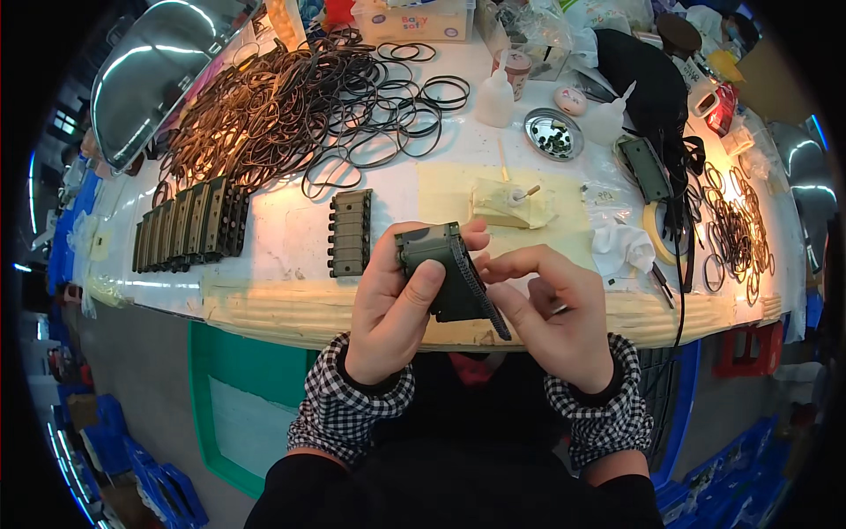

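Observation:
Above the table's near edge, my left hand (388,304) is closed around a dark green plastic case (448,278), its thumb lying across the case's face. The case is tilted. A black ribbed strip (476,286) runs along its right side, and its lower end stands out past the case. My right hand (560,309) is beside that strip with curled fingers. Its thumb and index fingertips meet the strip's edge; the fingers behind are partly hidden. Left of my hands stands a short stack of similar green parts (351,234). Farther left is a longer row of them (189,225).
A tangled heap of black rubber rings (273,110) covers the far left, with a smaller heap (738,225) at right. Behind my hands lies a yellow cloth-wrapped block (511,204). Squeeze bottles (496,99) and a round metal dish (553,135) of small dark pieces stand beyond.

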Demonstrator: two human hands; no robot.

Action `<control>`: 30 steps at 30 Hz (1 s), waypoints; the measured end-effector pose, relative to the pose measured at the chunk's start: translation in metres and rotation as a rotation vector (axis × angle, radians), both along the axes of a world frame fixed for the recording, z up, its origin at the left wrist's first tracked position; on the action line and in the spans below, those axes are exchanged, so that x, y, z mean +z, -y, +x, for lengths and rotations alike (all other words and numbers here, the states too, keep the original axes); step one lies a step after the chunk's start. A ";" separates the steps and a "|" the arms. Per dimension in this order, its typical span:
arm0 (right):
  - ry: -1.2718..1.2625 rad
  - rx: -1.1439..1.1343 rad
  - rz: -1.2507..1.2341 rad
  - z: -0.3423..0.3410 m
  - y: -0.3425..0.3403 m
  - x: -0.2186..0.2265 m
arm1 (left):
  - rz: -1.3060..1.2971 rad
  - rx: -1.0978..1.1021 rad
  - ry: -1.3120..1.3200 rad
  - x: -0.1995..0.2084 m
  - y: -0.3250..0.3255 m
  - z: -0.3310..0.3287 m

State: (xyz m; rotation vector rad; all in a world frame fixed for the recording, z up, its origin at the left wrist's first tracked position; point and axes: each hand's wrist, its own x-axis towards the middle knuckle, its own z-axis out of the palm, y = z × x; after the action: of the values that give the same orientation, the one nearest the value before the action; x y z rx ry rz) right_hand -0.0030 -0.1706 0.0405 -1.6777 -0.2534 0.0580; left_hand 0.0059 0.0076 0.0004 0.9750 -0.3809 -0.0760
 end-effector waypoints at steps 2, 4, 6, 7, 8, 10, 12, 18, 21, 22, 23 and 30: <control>0.143 0.006 -0.149 0.000 0.003 -0.005 | 0.056 0.040 0.006 0.003 0.003 0.001; 0.255 0.003 -0.240 -0.001 0.002 -0.005 | 0.048 0.052 0.039 0.000 0.001 0.002; 0.286 0.011 -0.268 -0.001 0.003 -0.004 | 0.042 0.045 0.053 -0.002 0.000 0.002; 0.299 0.015 -0.283 -0.001 0.004 -0.003 | 0.040 0.034 0.051 -0.003 0.000 0.002; 0.278 0.023 -0.276 -0.001 0.005 -0.003 | 0.038 0.022 0.049 -0.003 0.000 0.002; 0.240 0.039 -0.260 -0.002 0.008 -0.002 | 0.062 0.031 0.085 -0.003 0.001 0.002; 0.200 0.048 -0.237 -0.002 0.009 -0.002 | 0.075 0.027 0.112 -0.004 0.001 0.003; 0.122 0.107 -0.096 0.000 0.011 -0.005 | 0.025 -0.039 0.089 -0.006 0.000 0.003; 0.013 0.075 -0.054 0.000 0.017 0.000 | -0.049 -0.098 0.015 -0.003 -0.002 0.001; -0.030 0.054 -0.051 0.000 0.018 0.003 | -0.056 -0.117 -0.003 -0.003 -0.003 0.001; 0.016 0.006 -0.101 -0.001 0.018 0.004 | -0.063 -0.136 -0.022 -0.003 -0.004 0.001; 0.360 -0.120 -0.146 -0.009 0.005 0.007 | 0.177 0.074 0.224 -0.007 0.005 -0.001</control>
State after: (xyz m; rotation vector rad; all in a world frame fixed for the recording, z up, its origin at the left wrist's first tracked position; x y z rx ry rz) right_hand -0.0116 -0.1758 0.0474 -1.8401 -0.4261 -0.3249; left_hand 0.0045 0.0031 -0.0064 1.1763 -0.5502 0.0688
